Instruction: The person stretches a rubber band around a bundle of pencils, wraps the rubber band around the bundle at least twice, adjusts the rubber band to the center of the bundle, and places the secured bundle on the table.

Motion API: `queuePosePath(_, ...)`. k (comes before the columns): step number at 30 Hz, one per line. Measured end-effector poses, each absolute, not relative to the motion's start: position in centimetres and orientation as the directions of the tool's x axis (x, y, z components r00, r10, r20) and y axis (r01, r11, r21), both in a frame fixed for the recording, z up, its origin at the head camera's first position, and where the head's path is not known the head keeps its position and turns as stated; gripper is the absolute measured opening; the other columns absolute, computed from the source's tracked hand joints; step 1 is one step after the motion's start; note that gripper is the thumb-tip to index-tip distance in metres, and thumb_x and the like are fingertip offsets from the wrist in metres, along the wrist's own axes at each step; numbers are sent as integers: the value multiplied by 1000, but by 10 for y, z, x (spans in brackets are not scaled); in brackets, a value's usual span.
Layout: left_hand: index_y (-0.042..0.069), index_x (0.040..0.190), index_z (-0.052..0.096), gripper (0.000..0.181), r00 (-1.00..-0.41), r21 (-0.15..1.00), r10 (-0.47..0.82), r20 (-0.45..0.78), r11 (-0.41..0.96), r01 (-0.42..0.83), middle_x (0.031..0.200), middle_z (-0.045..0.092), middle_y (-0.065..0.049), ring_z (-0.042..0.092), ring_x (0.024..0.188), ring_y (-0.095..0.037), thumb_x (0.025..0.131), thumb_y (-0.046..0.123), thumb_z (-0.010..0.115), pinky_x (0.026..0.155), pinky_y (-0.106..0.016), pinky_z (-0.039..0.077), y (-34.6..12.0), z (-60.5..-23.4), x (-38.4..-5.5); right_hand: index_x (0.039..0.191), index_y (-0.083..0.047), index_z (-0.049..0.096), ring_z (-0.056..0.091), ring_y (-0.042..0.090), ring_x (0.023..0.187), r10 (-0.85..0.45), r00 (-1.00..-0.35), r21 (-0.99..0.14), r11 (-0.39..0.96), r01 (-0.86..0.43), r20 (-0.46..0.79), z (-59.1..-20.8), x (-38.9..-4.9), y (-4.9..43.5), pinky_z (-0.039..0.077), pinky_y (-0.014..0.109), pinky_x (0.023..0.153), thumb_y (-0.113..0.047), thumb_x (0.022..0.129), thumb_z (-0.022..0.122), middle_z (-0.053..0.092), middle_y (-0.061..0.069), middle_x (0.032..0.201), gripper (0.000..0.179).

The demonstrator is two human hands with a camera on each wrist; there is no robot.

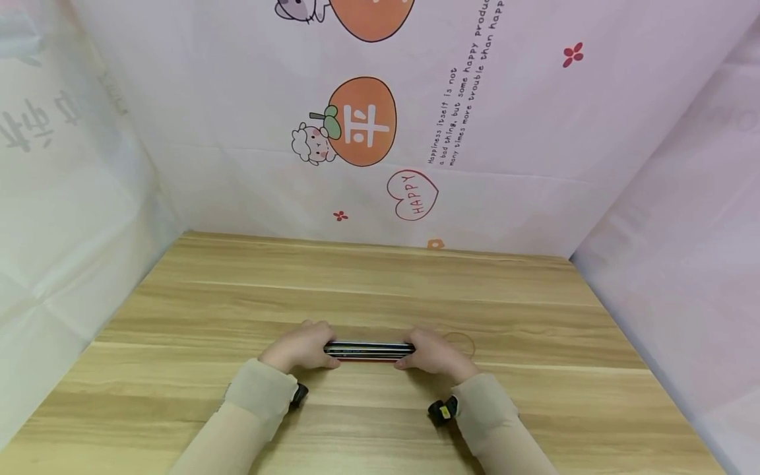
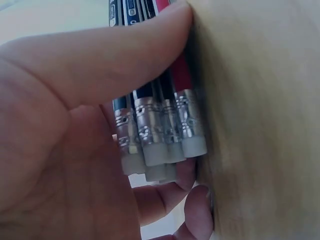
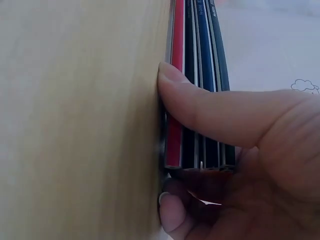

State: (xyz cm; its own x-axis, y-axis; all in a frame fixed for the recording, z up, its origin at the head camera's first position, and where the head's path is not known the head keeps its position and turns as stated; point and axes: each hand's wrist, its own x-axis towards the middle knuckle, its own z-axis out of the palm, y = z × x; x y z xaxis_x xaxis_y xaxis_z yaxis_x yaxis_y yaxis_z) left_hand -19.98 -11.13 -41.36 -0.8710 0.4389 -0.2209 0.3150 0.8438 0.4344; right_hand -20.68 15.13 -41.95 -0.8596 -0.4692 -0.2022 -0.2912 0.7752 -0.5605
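A bundle of several pencils [image 1: 371, 351] lies crosswise low over the wooden table, dark ones together with a red one along the near side. My left hand [image 1: 304, 347] grips the left end, thumb across the near side. In the left wrist view, metal ferrules and white erasers [image 2: 154, 154] stick out past that thumb, roughly lined up. At the other end my right hand [image 1: 435, 355] holds the bundle, its thumb laid over the barrels. Flat, unsharpened ends show below it in the right wrist view, where the red pencil [image 3: 173, 142] sits nearest the tabletop. Curled fingers partly hide both ends.
A thin orange ring [image 1: 460, 344], like a rubber band, lies on the wooden table [image 1: 380, 284] just beyond my right hand. Printed white cloth [image 1: 237, 191] walls off the back and both sides. A small black device [image 1: 442, 411] is strapped at the right wrist.
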Motion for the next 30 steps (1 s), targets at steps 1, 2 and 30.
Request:
queuePosePath(1, 5, 95, 70, 26, -871, 437, 439, -221, 843, 314, 98, 61, -3, 47, 89, -22, 83, 25, 80, 81, -40, 47, -112, -414, -200, 82, -9, 69, 42, 11, 64, -474, -857, -570, 769, -291, -202, -419, -207, 152, 34, 20, 56, -15, 83, 79, 55, -5, 71, 12)
queuePosePath(2, 3, 102, 70, 30, -871, 439, 437, -222, 843, 311, 102, 63, -4, 48, 91, -23, 83, 25, 80, 84, -42, 48, -112, -414, -200, 81, -9, 69, 42, 12, 64, -475, -856, -576, 765, -289, -201, -419, -207, 152, 33, 20, 56, -15, 84, 79, 54, -4, 71, 12)
queuePosePath(30, 2, 117, 71, 42, -865, 942, 454, -212, 331, -58, 98, 75, -7, 53, 54, -7, 81, 21, 82, 49, -17, 50, -132, -418, -218, 124, 10, 58, 64, 10, 61, -464, -845, -950, 275, 148, -266, -421, -215, 182, 58, 20, 57, -12, 88, 75, 69, 8, 86, 46)
